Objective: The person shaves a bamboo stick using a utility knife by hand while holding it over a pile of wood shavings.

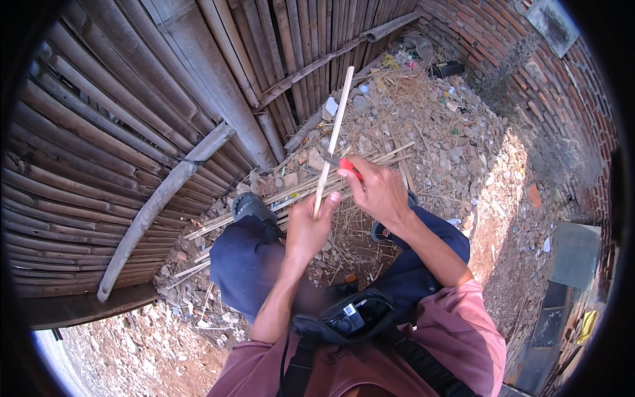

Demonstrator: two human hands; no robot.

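My left hand (311,221) is closed around the lower end of a pale wooden stick (338,122), which points up and away, tilted slightly right. In my right hand (380,188) is a small knife with a red handle (351,169). Its short grey blade (330,159) lies against the stick, a little above my left hand. Several thin pale sticks (390,156) lie on the ground beyond and beneath my hands, running from lower left to upper right.
A bamboo slat wall (119,132) with a curved pole (155,198) rises on the left. A brick wall (562,99) stands on the right. Rubble (450,159), straw and litter cover the ground. An open black pouch (350,317) sits at my waist, between my bent knees.
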